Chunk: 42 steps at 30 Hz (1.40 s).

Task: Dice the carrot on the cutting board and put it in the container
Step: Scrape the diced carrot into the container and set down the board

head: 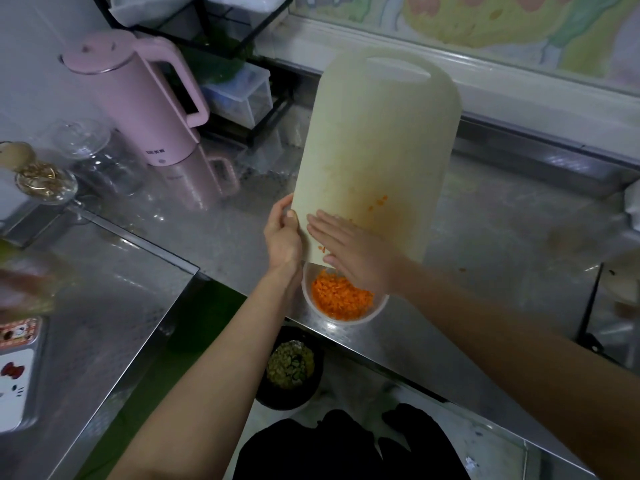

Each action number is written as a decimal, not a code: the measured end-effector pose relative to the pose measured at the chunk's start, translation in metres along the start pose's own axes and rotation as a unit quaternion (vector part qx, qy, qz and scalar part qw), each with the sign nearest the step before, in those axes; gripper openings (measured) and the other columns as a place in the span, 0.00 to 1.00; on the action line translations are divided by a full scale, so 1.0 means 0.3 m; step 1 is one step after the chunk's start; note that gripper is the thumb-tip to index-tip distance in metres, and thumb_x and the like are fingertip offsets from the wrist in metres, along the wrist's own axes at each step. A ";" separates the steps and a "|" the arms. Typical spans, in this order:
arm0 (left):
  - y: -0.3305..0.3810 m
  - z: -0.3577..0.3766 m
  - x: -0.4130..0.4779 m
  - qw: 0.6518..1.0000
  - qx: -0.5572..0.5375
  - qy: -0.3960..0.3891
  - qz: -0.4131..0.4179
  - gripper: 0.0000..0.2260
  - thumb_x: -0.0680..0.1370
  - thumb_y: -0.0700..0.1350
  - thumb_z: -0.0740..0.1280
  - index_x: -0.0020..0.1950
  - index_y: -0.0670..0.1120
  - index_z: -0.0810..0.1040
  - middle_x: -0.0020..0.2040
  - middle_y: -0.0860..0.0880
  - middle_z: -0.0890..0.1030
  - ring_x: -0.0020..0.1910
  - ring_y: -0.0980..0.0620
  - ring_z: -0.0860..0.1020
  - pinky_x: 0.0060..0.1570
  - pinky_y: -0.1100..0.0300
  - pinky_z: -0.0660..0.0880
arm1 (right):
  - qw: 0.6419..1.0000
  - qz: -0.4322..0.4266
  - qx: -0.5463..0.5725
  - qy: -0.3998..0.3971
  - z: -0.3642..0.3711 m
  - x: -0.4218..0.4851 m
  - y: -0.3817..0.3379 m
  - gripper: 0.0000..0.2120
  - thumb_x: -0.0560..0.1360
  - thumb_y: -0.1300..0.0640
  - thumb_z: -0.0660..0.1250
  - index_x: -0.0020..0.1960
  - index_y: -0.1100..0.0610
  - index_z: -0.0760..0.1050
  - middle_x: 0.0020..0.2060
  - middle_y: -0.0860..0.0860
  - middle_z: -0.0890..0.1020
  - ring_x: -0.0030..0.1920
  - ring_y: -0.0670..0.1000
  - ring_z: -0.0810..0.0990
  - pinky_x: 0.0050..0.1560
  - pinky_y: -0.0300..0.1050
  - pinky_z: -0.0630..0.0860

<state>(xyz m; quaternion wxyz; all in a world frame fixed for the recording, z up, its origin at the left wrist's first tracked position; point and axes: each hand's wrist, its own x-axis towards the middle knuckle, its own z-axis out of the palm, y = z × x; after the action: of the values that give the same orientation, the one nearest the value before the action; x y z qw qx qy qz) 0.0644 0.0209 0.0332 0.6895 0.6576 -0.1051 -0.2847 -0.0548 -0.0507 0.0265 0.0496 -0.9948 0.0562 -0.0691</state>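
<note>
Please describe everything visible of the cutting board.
The cutting board is pale cream, plastic-looking, with rounded corners and an oval cut-out near its far end. It is tilted, its near edge over the container. Orange stains and a few carrot bits lie on it. The left hand holds its left edge; the right hand lies flat on its surface.
</note>
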 end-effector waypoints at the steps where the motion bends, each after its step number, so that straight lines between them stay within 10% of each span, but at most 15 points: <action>1: 0.000 -0.003 0.002 1.000 0.002 0.004 -0.001 0.14 0.81 0.33 0.53 0.59 0.42 0.74 0.47 0.49 0.77 0.42 0.58 0.75 0.41 0.71 0.74 | 1.000 -0.014 -0.009 -0.001 0.005 -0.022 0.000 0.25 0.79 0.52 0.50 0.70 0.66 0.66 0.70 0.60 0.68 0.72 0.57 0.65 0.73 0.50 0.57; 9: -0.001 0.000 0.011 0.999 0.029 0.018 0.000 0.15 0.81 0.34 0.53 0.61 0.44 0.74 0.47 0.52 0.77 0.41 0.61 0.73 0.37 0.75 0.71 | 0.995 -0.090 0.020 -0.035 0.045 -0.180 0.001 0.23 0.79 0.54 0.50 0.69 0.63 0.68 0.69 0.56 0.71 0.70 0.51 0.62 0.69 0.53 0.57; 16: 0.006 0.004 -0.004 0.999 0.038 0.024 0.008 0.14 0.81 0.34 0.53 0.61 0.43 0.74 0.44 0.56 0.76 0.40 0.62 0.72 0.35 0.77 0.69 | 0.992 0.086 0.055 0.075 -0.023 -0.143 0.054 0.26 0.83 0.48 0.44 0.71 0.65 0.62 0.70 0.62 0.68 0.72 0.57 0.59 0.75 0.47 0.50; 26: 0.029 0.019 -0.020 0.999 0.016 0.040 -0.005 0.14 0.81 0.34 0.52 0.62 0.42 0.73 0.43 0.56 0.76 0.39 0.62 0.73 0.34 0.78 0.70 | 0.989 -0.016 0.130 -0.073 0.068 -0.212 -0.070 0.24 0.81 0.55 0.52 0.75 0.59 0.56 0.74 0.48 0.53 0.74 0.46 0.49 0.74 0.45 0.41; 30: 0.033 0.015 -0.019 0.999 0.011 0.039 -0.002 0.15 0.81 0.34 0.53 0.63 0.41 0.73 0.45 0.54 0.76 0.39 0.62 0.73 0.35 0.77 0.70 | 0.980 0.001 0.190 0.068 0.046 -0.229 -0.055 0.21 0.73 0.65 0.57 0.64 0.59 0.74 0.63 0.55 0.77 0.64 0.52 0.73 0.65 0.47 0.68; 38: 0.013 0.012 -0.054 0.998 0.050 0.022 0.003 0.14 0.82 0.36 0.54 0.62 0.44 0.74 0.51 0.51 0.77 0.48 0.57 0.73 0.44 0.71 0.71 | 0.954 0.123 0.136 0.237 -0.023 -0.240 -0.051 0.10 0.73 0.60 0.64 0.54 0.55 0.76 0.47 0.53 0.80 0.51 0.50 0.72 0.54 0.41 0.65; 42: 0.002 0.017 -0.081 0.998 0.056 0.015 -0.004 0.14 0.82 0.37 0.54 0.62 0.44 0.74 0.51 0.51 0.77 0.45 0.60 0.74 0.45 0.71 0.72 | 0.868 0.347 0.115 0.336 -0.061 -0.285 -0.039 0.13 0.74 0.58 0.62 0.57 0.59 0.70 0.50 0.59 0.77 0.52 0.54 0.71 0.55 0.46 0.65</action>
<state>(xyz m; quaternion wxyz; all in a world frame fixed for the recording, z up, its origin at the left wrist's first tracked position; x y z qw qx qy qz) 0.0421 0.0296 0.0400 0.6517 0.6999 -0.1079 -0.2717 -0.1403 -0.0305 0.0346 0.1629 -0.8151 0.4027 -0.3831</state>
